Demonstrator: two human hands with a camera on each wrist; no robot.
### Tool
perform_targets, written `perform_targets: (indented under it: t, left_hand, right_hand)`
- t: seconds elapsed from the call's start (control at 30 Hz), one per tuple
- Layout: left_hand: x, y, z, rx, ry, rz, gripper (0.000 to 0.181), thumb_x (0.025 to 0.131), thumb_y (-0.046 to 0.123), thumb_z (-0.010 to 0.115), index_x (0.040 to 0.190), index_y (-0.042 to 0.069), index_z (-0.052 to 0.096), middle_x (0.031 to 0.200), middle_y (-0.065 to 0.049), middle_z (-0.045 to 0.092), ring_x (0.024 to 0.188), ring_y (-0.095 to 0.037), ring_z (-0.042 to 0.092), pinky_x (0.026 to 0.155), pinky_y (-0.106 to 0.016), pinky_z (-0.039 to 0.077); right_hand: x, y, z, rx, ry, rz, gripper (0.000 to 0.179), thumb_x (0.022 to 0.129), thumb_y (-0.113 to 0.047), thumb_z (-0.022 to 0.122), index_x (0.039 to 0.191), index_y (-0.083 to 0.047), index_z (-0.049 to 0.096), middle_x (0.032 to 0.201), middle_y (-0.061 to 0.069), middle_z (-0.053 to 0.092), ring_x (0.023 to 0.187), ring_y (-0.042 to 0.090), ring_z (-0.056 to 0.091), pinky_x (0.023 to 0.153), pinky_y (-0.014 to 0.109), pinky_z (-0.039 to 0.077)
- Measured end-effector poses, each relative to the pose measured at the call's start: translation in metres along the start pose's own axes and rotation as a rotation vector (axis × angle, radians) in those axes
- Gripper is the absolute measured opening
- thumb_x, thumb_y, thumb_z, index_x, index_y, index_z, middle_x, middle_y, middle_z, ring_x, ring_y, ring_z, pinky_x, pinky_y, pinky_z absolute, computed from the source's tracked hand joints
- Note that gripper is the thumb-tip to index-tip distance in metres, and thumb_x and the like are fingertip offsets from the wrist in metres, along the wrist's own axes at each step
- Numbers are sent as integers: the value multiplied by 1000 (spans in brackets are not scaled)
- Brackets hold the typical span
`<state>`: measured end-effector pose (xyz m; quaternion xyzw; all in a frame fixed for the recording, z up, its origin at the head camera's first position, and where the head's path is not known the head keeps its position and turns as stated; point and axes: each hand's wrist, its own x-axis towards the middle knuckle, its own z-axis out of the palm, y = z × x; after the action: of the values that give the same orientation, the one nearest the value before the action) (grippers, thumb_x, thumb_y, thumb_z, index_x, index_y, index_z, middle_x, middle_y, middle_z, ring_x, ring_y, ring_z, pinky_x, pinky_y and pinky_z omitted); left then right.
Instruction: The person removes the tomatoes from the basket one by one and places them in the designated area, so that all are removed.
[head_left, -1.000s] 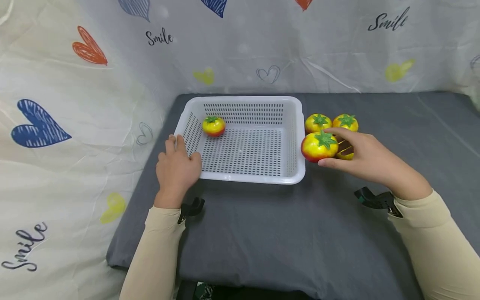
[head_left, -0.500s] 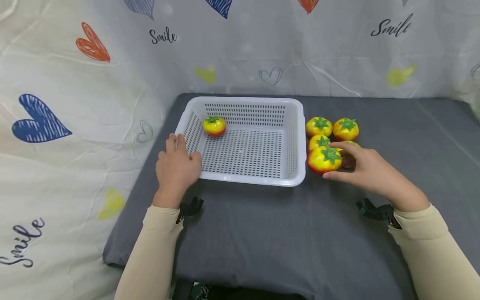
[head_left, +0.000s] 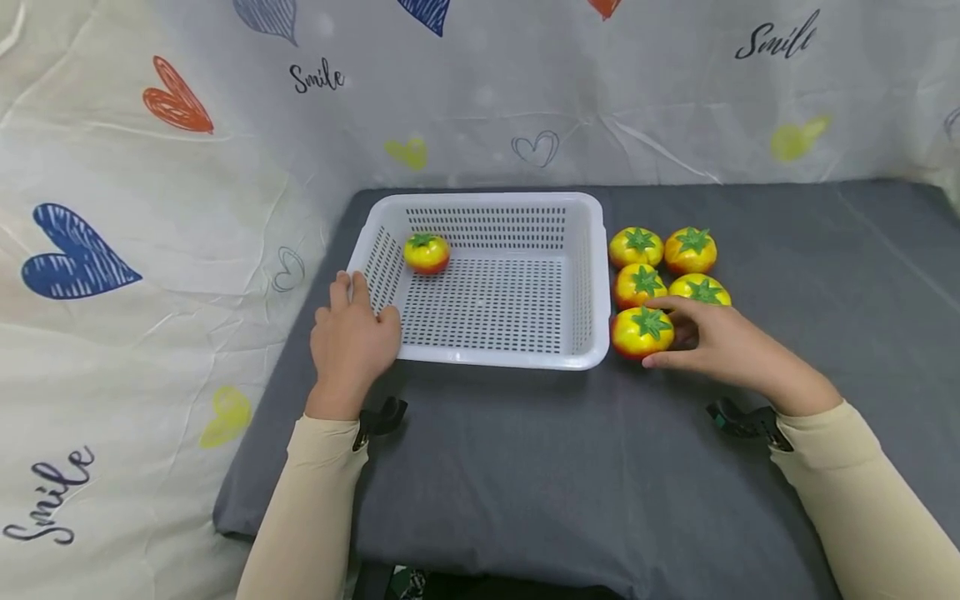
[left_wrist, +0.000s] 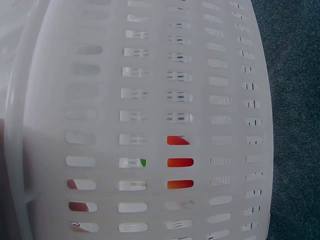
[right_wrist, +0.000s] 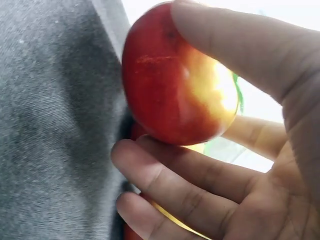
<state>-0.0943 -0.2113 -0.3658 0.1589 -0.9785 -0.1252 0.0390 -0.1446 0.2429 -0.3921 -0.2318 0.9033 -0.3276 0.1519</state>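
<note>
My left hand (head_left: pixel 352 342) grips the near left corner of a white perforated plastic basket (head_left: pixel 480 358), its fingers over the rim. Skin shows through the upper slots of the basket wall (left_wrist: pixel 157 102) in the left wrist view. One red-and-yellow tomato (head_left: pixel 427 254) with a green leafy top lies inside at the left. Right of the basket, my right hand (head_left: pixel 712 346) holds another tomato (right_wrist: pixel 170 80) between thumb and fingers, low over the cloth. In the head view this tomato (head_left: pixel 642 332) is at the near end of the group.
Several more tomatoes stand close together beyond the held one, among them a back right tomato (head_left: pixel 691 251) and a middle right tomato (head_left: pixel 702 288). Dark grey cloth (head_left: pixel 525 467) covers the table. A printed white sheet (head_left: pixel 630 92) hangs behind and at the left.
My right hand has brought its tomato toward the near side and down, from over the group to its near end. Tomatoes behind it are now uncovered. My left hand stays on the basket.
</note>
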Motion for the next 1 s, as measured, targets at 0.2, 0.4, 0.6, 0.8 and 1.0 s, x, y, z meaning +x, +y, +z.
perform_targets:
  t: [0.2, 0.4, 0.6, 0.8, 1.0]
  left_hand:
    - [-1, -1, 2, -10, 11, 5, 73, 101, 35, 34, 164, -2, 27, 170, -24, 23, 100, -53, 48, 88, -63, 44]
    - [2, -1, -1, -14, 24, 17, 73, 100, 34, 35, 163, -3, 28, 170, -24, 23, 99, -52, 47, 86, -63, 43]
    - [3, 1, -1, -3, 20, 11, 73, 101, 34, 36, 164, -3, 27, 170, -24, 23, 100, -51, 47, 85, -62, 44]
    - [3, 0, 0, 2, 18, 7, 74, 100, 34, 35, 163, -3, 28, 169, -24, 24, 98, -51, 47, 83, -61, 44]
    - [2, 0, 0, -4, 10, 7, 73, 100, 34, 36, 163, -3, 28, 169, -24, 23, 99, -51, 47, 85, -62, 43]
  right_hand:
    - [2, 4, 1, -5, -12, 9, 83, 82, -44, 89, 148, -8, 54, 122, 13, 72, 102, 23, 71, 85, 40, 58]
    - [5, 5, 4, -30, -17, 25, 85, 81, -46, 90, 146, -5, 54, 117, 14, 72, 96, 23, 69, 84, 45, 57]
    - [6, 7, 6, -43, -18, 21, 84, 80, -43, 91, 145, -5, 54, 113, 12, 72, 93, 22, 67, 82, 42, 57]
    - [5, 6, 8, -53, -21, 13, 84, 81, -39, 91, 148, -6, 51, 118, 15, 71, 100, 26, 67, 85, 47, 57]
    - [4, 6, 9, -89, -15, -6, 85, 81, -35, 92, 149, -6, 51, 121, 16, 71, 100, 27, 67, 85, 49, 56]
